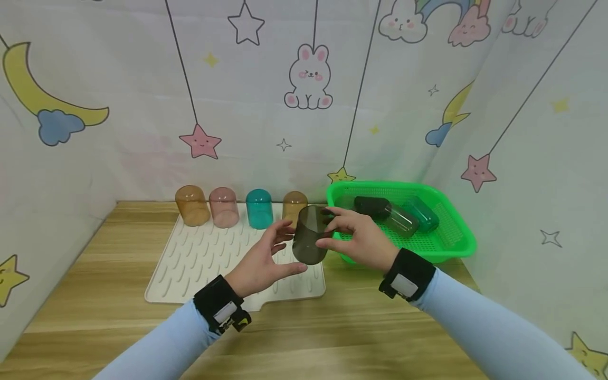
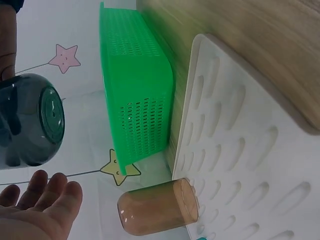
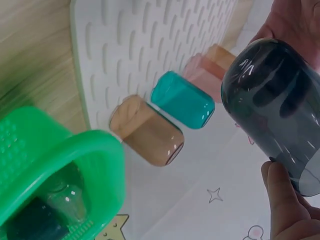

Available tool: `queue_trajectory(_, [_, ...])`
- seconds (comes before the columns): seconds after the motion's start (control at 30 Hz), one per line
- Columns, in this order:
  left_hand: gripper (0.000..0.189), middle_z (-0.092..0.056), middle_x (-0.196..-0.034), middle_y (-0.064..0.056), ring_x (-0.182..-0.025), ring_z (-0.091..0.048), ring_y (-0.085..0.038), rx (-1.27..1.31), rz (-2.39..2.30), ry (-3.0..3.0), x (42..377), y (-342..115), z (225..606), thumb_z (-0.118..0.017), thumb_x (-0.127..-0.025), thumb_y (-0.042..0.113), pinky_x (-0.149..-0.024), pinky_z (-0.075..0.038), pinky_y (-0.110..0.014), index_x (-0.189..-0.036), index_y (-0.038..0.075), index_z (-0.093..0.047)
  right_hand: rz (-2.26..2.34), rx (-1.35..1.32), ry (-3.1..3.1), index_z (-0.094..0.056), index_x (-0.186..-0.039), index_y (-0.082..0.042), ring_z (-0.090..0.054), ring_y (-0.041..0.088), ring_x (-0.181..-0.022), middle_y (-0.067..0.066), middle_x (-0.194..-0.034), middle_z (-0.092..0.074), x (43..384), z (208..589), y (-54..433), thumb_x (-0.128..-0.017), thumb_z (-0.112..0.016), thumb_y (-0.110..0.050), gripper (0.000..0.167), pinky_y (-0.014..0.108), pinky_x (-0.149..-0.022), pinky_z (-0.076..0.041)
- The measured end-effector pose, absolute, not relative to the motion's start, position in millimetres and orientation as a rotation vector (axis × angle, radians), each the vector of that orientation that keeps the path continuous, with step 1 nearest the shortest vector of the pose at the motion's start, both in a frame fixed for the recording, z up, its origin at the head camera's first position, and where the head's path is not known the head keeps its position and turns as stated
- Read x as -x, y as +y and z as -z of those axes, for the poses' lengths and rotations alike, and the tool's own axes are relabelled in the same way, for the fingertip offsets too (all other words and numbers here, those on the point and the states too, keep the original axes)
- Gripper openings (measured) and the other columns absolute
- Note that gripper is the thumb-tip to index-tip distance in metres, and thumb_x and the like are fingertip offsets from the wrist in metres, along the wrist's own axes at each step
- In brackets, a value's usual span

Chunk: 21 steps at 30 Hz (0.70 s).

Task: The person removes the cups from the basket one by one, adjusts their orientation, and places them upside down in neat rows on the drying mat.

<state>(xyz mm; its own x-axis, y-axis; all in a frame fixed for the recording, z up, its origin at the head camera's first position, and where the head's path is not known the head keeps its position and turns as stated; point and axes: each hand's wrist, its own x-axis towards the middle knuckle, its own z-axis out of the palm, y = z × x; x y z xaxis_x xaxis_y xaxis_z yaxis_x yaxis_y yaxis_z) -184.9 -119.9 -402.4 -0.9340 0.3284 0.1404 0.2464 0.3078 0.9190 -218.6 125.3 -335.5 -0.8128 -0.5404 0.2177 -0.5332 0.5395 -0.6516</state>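
Observation:
A dark grey see-through cup (image 1: 311, 236) is held above the right edge of the white drying mat (image 1: 204, 264), tilted slightly with its closed base downward. My right hand (image 1: 363, 237) pinches it near the rim, thumb and fingers on its right side. On the cup's other side, my left hand (image 1: 263, 258) has its fingers spread; in the left wrist view a gap shows between those fingers (image 2: 62, 197) and the cup. Along the mat's back edge, an amber cup (image 1: 192, 206), a pink cup (image 1: 224, 207), a teal cup (image 1: 259, 209) and a brown cup (image 1: 294, 203) stand mouth down.
A green perforated basket (image 1: 456, 232) sits right of the mat, against the curtain side. Inside lie a black cup (image 1: 370, 206), a clear greyish cup (image 1: 402, 220) and a dark green cup (image 1: 423, 215). A patterned curtain (image 1: 266, 105) hangs behind the wooden table (image 1: 370, 327).

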Motion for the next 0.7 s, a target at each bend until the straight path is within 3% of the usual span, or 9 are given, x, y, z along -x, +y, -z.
queue_trajectory(0.2, [0.094, -0.047, -0.150, -0.012, -0.142, -0.046, -0.029, -0.546, -1.726, 2.482, 183.3, -116.5, 407.7, -0.084, -0.085, 0.029, -0.120, -0.038, -0.050, -0.157, 0.013, -0.025, 1.234, 0.947, 2.685, -0.074, -0.093, -0.014, -0.054, 0.037, -0.137, 0.016, -0.154, -0.050, 212.9, 340.0, 114.7, -0.087, -0.081, -0.026, 0.014, 0.052, -0.103, -0.054])
queue_trajectory(0.53, [0.083, -0.046, -0.147, -0.014, -0.139, -0.050, -0.034, -0.499, -1.756, 2.481, 181.2, -118.0, 409.8, -0.081, -0.089, 0.026, -0.116, -0.042, -0.053, -0.151, 0.010, -0.028, 1.288, 0.944, 2.655, -0.073, -0.095, -0.013, -0.051, 0.035, -0.140, 0.015, -0.152, -0.052, 211.0, 345.3, 109.4, -0.088, -0.081, -0.024, 0.015, 0.049, -0.104, -0.053])
queue_trajectory(0.7, [0.084, -0.048, -0.147, -0.014, -0.139, -0.049, -0.032, -0.486, -1.711, 2.531, 181.3, -121.0, 409.5, -0.081, -0.088, 0.030, -0.119, -0.039, -0.052, -0.151, 0.009, -0.029, 1.263, 0.994, 2.653, -0.073, -0.110, -0.014, -0.056, 0.032, -0.136, 0.011, -0.142, -0.062, 212.8, 345.6, 108.7, -0.089, -0.080, -0.026, 0.026, 0.047, -0.105, -0.053])
